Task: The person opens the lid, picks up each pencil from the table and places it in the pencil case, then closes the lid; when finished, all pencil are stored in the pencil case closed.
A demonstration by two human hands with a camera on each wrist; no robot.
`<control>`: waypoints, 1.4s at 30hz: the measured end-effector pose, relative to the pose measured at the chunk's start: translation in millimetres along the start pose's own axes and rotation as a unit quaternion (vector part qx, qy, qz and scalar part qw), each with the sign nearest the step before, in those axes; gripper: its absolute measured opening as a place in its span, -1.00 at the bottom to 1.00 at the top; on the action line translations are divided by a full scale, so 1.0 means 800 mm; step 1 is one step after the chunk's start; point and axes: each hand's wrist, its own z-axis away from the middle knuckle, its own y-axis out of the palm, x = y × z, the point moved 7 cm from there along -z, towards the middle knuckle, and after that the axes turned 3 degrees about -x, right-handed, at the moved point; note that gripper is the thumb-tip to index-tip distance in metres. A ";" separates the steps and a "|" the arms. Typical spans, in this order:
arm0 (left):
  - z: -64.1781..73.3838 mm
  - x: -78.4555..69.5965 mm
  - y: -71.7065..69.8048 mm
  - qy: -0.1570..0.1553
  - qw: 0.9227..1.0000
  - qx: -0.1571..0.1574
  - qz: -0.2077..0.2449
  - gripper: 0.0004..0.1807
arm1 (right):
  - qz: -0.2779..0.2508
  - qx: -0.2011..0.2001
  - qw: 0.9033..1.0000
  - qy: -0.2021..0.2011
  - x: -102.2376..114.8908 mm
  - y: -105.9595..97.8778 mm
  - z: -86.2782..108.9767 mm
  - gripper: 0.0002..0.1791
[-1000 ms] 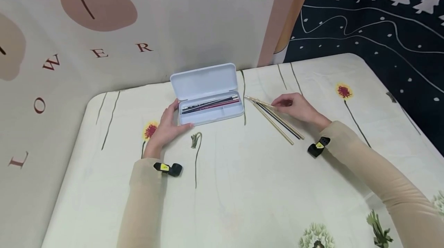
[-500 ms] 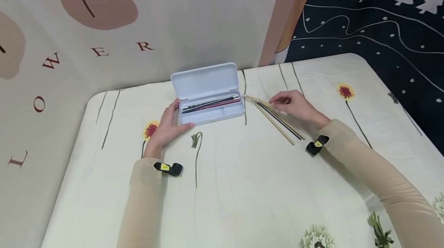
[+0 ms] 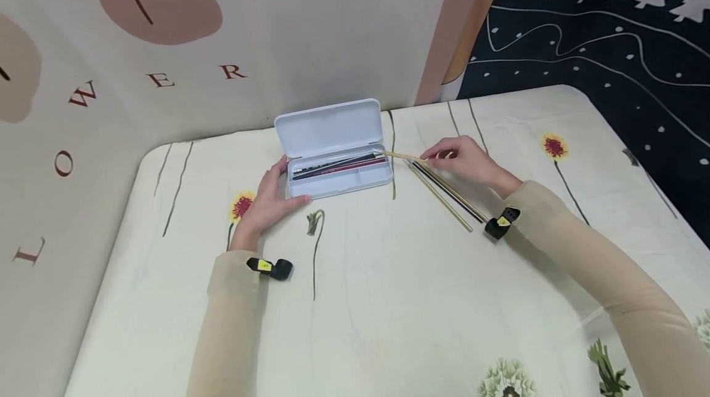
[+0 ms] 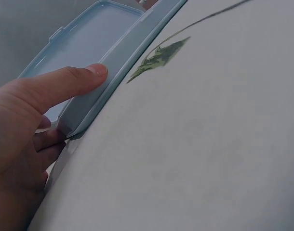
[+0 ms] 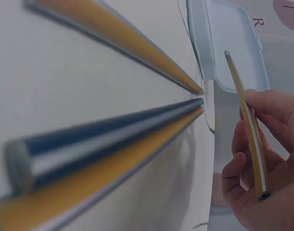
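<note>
A light blue pencil case (image 3: 326,187) lies with its lid (image 3: 331,128) raised, several dark and red pencils (image 3: 339,167) inside. My left hand (image 3: 267,201) holds the case by its left end; in the left wrist view the thumb (image 4: 82,83) presses on the front wall and the fingers are partly hidden behind the corner. My right hand (image 3: 465,159) pinches a yellow pencil (image 5: 250,130) between thumb and fingers, tilted, its far tip over the case's right end. Below that hand, two yellow pencils (image 3: 440,196) and a dark pencil (image 5: 103,139) lie on the cloth.
A white cloth (image 3: 377,298) with printed flowers and stems covers the table. Behind the case stands a pale fabric backdrop (image 3: 333,33) with printed letters. A dark backdrop (image 3: 588,89) with white trees hangs at the right. Each wrist wears a small black camera (image 3: 270,268).
My right hand has moved left with the yellow pencil, lifting it off the others and bringing its tip over the case. My left hand stays on the case.
</note>
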 end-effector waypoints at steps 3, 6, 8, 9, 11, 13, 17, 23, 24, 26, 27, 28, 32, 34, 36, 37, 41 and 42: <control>0.000 0.000 0.000 -0.002 1.000 0.003 0.001 0.15 | -0.001 0.018 1.000 -0.016 -0.001 0.008 -0.008 -0.79; -0.001 -0.001 0.000 -0.002 1.000 0.005 0.001 0.16 | -0.006 0.038 0.999 -0.034 0.005 0.018 -0.017 -0.80; -0.001 -0.001 0.000 -0.001 1.000 0.005 0.000 0.16 | -0.007 0.047 0.998 -0.044 0.010 0.024 -0.022 -0.81; -0.001 -0.002 0.000 -0.001 1.000 0.005 0.000 0.16 | -0.006 0.051 0.997 -0.050 0.013 0.027 -0.025 -0.81; -0.001 -0.002 0.000 -0.002 1.000 0.006 -0.001 0.16 | -0.002 0.057 0.997 -0.059 0.018 0.034 -0.031 -0.81; -0.001 -0.001 0.000 -0.002 1.000 0.006 -0.001 0.16 | 0.001 0.062 0.996 -0.067 0.023 0.040 -0.036 -0.81; -0.001 -0.002 -0.001 0.002 1.000 0.006 -0.002 0.16 | -0.001 0.058 0.995 -0.085 0.039 0.050 -0.042 -0.83; -0.001 -0.002 -0.002 -0.003 1.000 0.008 -0.002 0.15 | -0.009 0.055 0.992 -0.114 0.050 0.065 -0.053 -0.84; -0.001 -0.001 -0.002 -0.004 1.000 0.008 -0.002 0.15 | -0.010 0.057 0.991 -0.119 0.045 0.068 -0.058 -0.83; -0.002 -0.001 -0.002 -0.007 1.000 0.006 -0.003 0.15 | -0.008 0.060 0.990 -0.126 0.049 0.073 -0.060 -0.84; -0.001 0.000 -0.002 -0.007 1.000 0.005 -0.005 0.14 | -0.010 0.063 0.990 -0.128 0.051 0.076 -0.061 -0.83; -0.001 0.000 -0.002 -0.008 1.000 0.005 -0.005 0.15 | -0.010 0.066 0.989 -0.131 0.053 0.078 -0.062 -0.84; 0.000 0.000 -0.002 -0.009 1.000 0.004 -0.005 0.15 | -0.007 0.076 0.988 -0.137 0.058 0.089 -0.069 -0.84; 0.000 0.001 -0.001 -0.010 1.000 0.005 -0.002 0.15 | -0.003 0.076 0.988 -0.138 0.060 0.092 -0.073 -0.84; 0.000 0.001 -0.001 -0.013 1.000 0.005 0.000 0.15 | 0.003 0.075 0.988 -0.137 0.064 0.094 -0.077 -0.84; 0.000 0.002 0.000 -0.013 1.000 0.005 0.001 0.15 | 0.005 0.073 0.988 -0.138 0.065 0.096 -0.080 -0.84; 0.000 0.002 0.000 -0.011 1.000 0.003 0.002 0.16 | 0.009 0.078 0.986 -0.144 0.072 0.104 -0.089 -0.85; 0.000 0.001 -0.001 -0.010 1.000 0.003 0.002 0.15 | 0.007 0.080 0.986 -0.145 0.073 0.106 -0.091 -0.85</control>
